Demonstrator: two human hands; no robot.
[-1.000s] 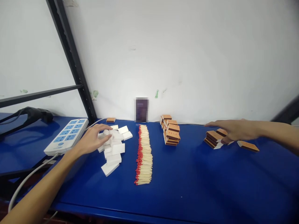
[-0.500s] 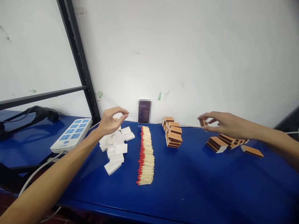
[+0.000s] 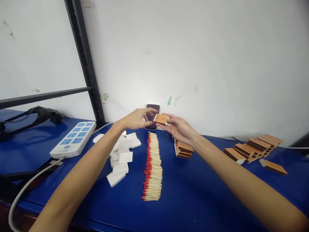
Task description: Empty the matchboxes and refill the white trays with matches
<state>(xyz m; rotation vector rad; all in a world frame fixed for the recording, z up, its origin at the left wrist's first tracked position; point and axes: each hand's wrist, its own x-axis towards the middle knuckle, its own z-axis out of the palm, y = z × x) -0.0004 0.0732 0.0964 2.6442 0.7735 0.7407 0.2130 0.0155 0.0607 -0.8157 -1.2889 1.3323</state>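
Observation:
My right hand pinches an orange matchbox above the back of the table, its printed face turned up and white showing at its ends. Just left of it is my left hand, with thumb and fingers apart and nothing between them. Below the hands runs a long row of red-tipped matches. White matchbox trays are heaped under my left forearm. A stack of matchboxes sits below my right wrist, partly hidden by it.
More matchboxes are piled at the right, with a single matchbox in front. A phone leans on the wall behind my hands. At the left are a power strip and a black metal frame.
My right hand has swung left from above the right-hand pile to the middle, bringing the matchbox. My left hand has moved right, from over the white trays to beside the matchbox.

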